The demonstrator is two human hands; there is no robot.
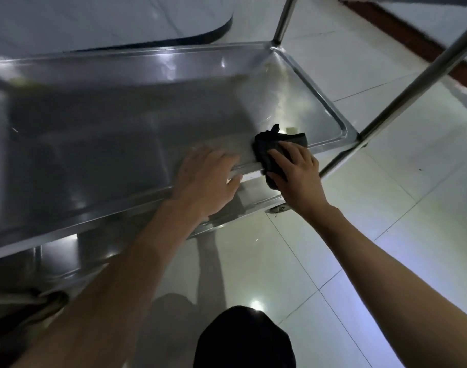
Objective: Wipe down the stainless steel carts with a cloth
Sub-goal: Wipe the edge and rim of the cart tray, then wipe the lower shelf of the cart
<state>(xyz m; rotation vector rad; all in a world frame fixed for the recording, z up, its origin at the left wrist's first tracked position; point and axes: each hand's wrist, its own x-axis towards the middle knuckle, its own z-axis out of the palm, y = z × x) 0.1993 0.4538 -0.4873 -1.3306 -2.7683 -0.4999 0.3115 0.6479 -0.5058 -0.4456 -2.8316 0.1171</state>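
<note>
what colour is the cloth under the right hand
Dark grey to black crumpled cloth, head view.

Glossy pale floor tiles (333, 248) meet a reddish-brown baseboard (402, 30).
</note>
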